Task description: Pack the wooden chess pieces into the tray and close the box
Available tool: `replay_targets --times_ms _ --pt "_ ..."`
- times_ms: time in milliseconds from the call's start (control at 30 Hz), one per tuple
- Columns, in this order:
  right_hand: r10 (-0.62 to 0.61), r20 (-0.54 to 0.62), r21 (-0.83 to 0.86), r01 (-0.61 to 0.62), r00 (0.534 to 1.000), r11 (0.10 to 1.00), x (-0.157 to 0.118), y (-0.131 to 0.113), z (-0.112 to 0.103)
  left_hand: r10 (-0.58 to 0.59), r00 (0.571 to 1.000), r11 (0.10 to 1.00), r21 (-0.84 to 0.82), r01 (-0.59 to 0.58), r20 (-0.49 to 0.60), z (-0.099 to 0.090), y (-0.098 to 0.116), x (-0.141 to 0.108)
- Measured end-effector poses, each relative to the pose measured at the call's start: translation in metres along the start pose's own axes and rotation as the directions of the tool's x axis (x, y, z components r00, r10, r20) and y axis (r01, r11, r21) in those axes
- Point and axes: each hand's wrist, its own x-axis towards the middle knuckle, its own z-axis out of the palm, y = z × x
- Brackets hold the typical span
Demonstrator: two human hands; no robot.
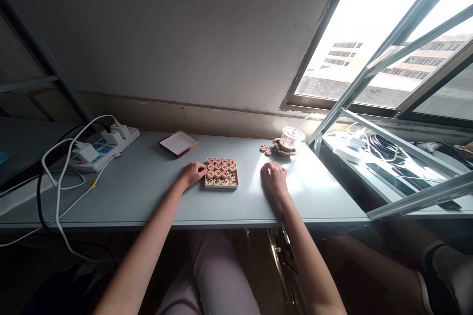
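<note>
A shallow open box [221,187] stands on the table, filled with rows of round wooden Chinese chess pieces [218,174] marked in red and black. At its left side, my left hand [194,173] is closed, fingertips against the box's edge. My right hand [276,177] rests lower right of a few loose chess pieces [265,149], apart from the box. Its fingers point down at the tabletop, a little apart, and nothing shows in them. The undersides of its fingers are hidden.
A box lid [179,144] lies upturned at the back left. Behind my right hand, a lidded plastic cup [291,137] stands on a brown holder [285,150]. On the left is a power strip [105,147] with cables. A metal frame [343,93] borders the table's right side.
</note>
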Motion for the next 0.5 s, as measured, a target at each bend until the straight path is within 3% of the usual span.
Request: replay_targets --times_ms 267,500 --pt "-0.254 0.021 0.313 0.235 0.967 0.92 -0.028 -0.074 0.007 -0.005 1.0 1.0 -0.007 0.005 0.001 0.0 -0.001 0.0" --pt "-0.259 0.048 0.262 0.238 0.965 0.935 -0.031 -0.094 0.016 -0.005 1.0 1.0 0.003 0.005 -0.002 0.001 -0.001 0.0"
